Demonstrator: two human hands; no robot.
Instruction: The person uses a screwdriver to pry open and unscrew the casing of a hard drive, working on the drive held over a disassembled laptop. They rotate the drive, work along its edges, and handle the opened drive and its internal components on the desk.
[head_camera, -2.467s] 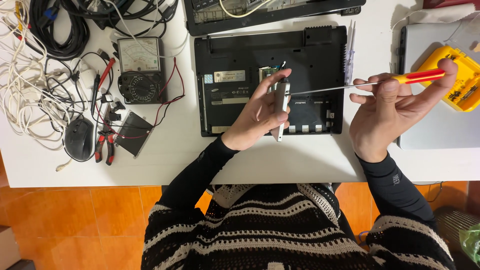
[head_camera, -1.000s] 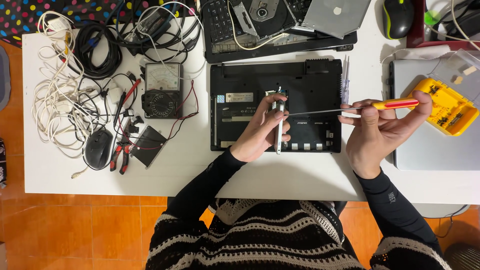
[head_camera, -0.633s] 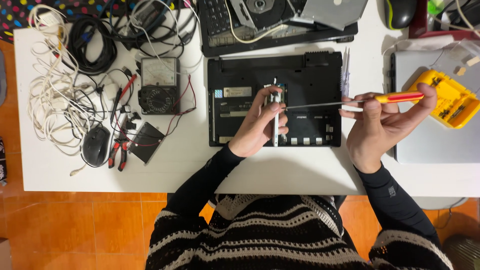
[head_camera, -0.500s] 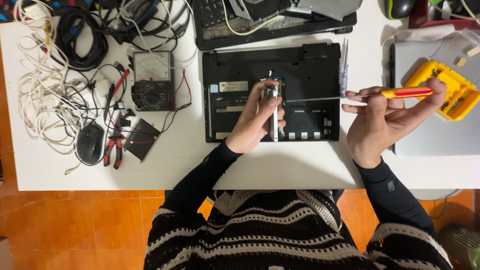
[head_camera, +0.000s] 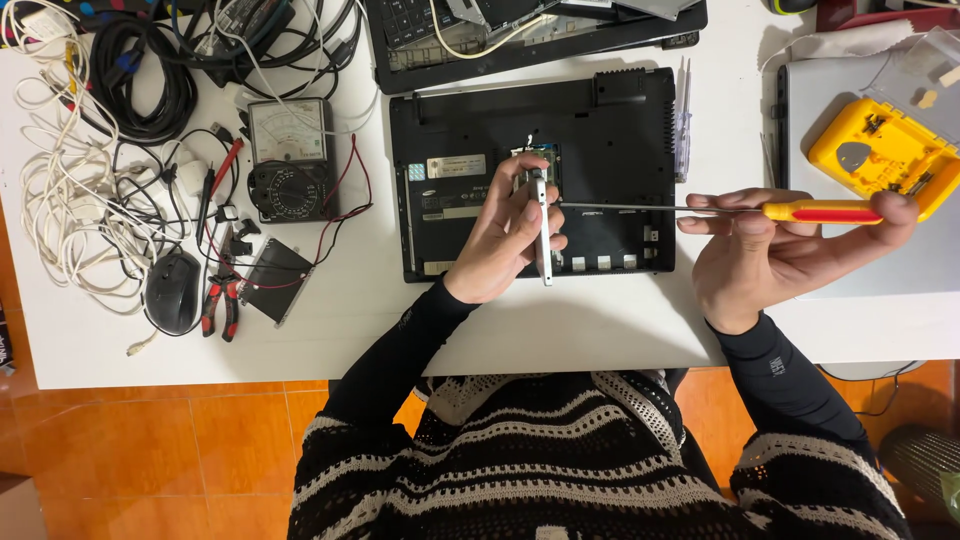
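Hands barely shifted, left hand (head_camera: 505, 240) gripping bracket (head_camera: 543, 228), right hand (head_camera: 775, 250) gripping screwdriver (head_camera: 760, 210), white table (head_camera: 600, 330)

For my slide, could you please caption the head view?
Left hand holds a metal bracket over an upturned laptop; right hand aims a screwdriver at it.

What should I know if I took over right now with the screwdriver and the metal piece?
Left hand: grips a slim silver metal bracket upright, on edge, above the upturned black laptop.
Right hand: holds a red-and-yellow screwdriver level, its tip at the bracket's side.
Done: the bracket is lifted clear of the laptop.
Left: whatever the tip is working on; any screw there is too small to see.
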